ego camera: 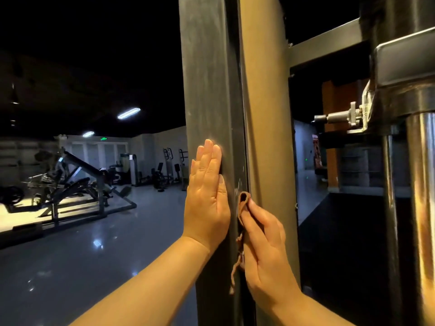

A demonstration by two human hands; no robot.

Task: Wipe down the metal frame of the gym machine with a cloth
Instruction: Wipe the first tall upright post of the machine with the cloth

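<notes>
The metal frame's grey upright (204,78) runs from top to bottom through the centre of the picture, its long axis vertical. A tan upright (266,90) stands just to its right, with a narrow dark seam between the two. The left hand (207,196) lies flat on the grey face at mid-height, fingers straight, together and pointing up, holding nothing. The right hand (263,250), lower and just to the right, pinches a brown cloth (243,204) in curled fingers and presses its bunched top into that seam; frayed threads dangle from its lower end. The right hand is the one placed to wipe, and most of the visible post lies above it, so the stroke probably has to follow the seam vertically. The grey face looks matte and streaked with pale smears, with small light scuffs near the cloth.
</notes>
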